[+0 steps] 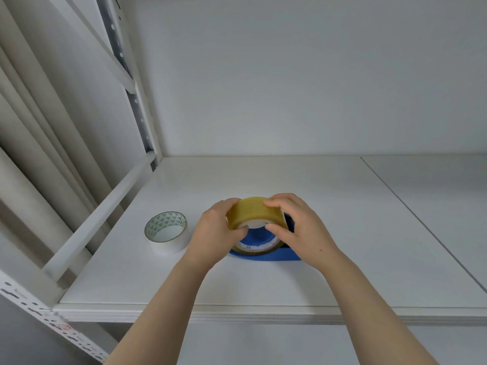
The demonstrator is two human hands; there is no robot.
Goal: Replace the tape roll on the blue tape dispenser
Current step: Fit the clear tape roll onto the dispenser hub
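Observation:
A yellowish-brown tape roll [254, 212] stands on edge in the blue tape dispenser [266, 255] at the middle of the white shelf. My left hand [216, 233] grips the roll's left side, with the thumb at its core. My right hand [300, 225] grips its right side, fingers over the top and thumb at the core. Most of the dispenser is hidden behind the roll and my hands. A second roll [166, 235], white with a green-patterned core, lies flat on the shelf to the left, apart from my hands.
The white shelf board [263, 285] has its front edge near me and a seam [421, 227] running along its right part. A white metal rack post and rail [100, 219] border the left side. A plain wall stands behind.

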